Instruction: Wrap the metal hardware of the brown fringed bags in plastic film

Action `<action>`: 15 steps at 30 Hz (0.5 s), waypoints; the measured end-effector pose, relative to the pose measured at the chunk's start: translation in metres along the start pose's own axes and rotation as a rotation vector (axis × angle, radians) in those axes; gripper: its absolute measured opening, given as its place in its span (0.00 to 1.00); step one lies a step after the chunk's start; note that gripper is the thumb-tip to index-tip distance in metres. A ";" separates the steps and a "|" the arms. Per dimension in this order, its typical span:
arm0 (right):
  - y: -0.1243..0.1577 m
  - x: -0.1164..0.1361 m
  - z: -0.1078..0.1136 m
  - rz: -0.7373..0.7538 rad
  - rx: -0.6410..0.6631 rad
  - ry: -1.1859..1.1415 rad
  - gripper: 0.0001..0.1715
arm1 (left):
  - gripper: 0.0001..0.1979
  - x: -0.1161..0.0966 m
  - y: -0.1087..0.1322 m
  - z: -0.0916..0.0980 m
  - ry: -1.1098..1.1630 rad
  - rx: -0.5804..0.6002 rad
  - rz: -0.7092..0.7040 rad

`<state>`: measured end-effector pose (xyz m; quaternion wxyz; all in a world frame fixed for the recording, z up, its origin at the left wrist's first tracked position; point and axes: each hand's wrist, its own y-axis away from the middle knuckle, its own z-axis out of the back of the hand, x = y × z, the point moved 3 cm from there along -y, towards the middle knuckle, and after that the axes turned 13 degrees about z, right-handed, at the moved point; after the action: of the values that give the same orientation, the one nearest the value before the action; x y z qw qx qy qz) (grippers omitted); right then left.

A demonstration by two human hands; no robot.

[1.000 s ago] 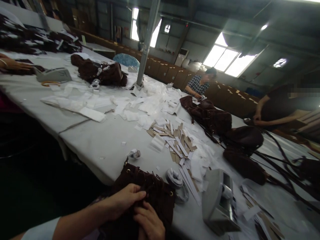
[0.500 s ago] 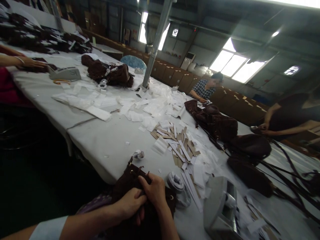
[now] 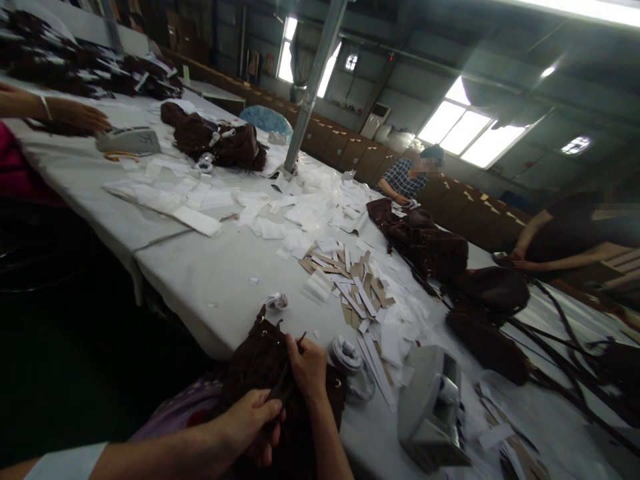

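Observation:
A dark brown bag [image 3: 253, 357] with brass-coloured eyelets lies at the table's near edge, partly hidden by my forearms. My left hand [image 3: 257, 420] is closed on a dark strap [image 3: 283, 385] in front of the bag. Higher up, the fingers of my right hand [image 3: 307, 363] pinch the same strap close to the bag's top edge. Just right of that hand sits a coiled bundle in white wrapping [image 3: 347, 355]. A smaller white-wrapped piece [image 3: 277, 301] rests beyond the bag's upper corner.
A grey tape dispenser [image 3: 430, 407] stands at right, beside cardboard strips [image 3: 360, 293] and white paper scraps [image 3: 310, 207]. More brown bags [image 3: 425, 243] with long straps lie farther right. A post [image 3: 315, 87] rises from the table. Co-workers are at left [image 3: 70, 113], far side [image 3: 405, 180] and right [image 3: 565, 233].
My left hand has drawn down and left, away from my right hand, and a length of dark strap shows between them. At far left, a co-worker's hand has shifted toward the dispenser there.

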<state>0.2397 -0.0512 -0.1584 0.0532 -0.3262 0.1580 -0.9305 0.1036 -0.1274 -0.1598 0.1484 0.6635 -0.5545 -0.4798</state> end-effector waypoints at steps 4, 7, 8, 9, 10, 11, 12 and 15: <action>-0.002 -0.005 0.029 -0.006 -0.167 -0.027 0.31 | 0.26 0.002 -0.003 0.005 0.030 -0.005 -0.083; 0.015 0.001 0.057 0.001 -0.286 0.000 0.29 | 0.26 0.002 -0.003 0.005 0.011 0.039 -0.116; 0.026 0.005 0.061 0.019 -0.298 0.026 0.27 | 0.25 0.001 -0.001 0.005 0.012 0.064 -0.129; 0.039 0.011 0.062 0.055 -0.286 0.060 0.25 | 0.25 -0.001 0.001 0.004 0.020 0.090 -0.145; 0.055 0.017 0.059 0.117 -0.256 0.105 0.23 | 0.24 -0.005 0.003 0.003 0.035 0.118 -0.164; 0.072 0.024 0.051 0.198 -0.205 0.154 0.23 | 0.23 -0.010 0.006 0.002 0.054 0.148 -0.182; 0.091 0.030 0.041 0.294 -0.139 0.193 0.23 | 0.22 -0.015 0.009 0.001 0.080 0.179 -0.197; 0.144 0.040 0.014 0.447 0.005 0.215 0.22 | 0.20 -0.031 0.018 0.000 0.159 0.239 -0.190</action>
<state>0.2171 -0.1993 -0.1721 0.2414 -0.1823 0.2286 -0.9254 0.0954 -0.1064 -0.1326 0.0660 0.7619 -0.5287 -0.3683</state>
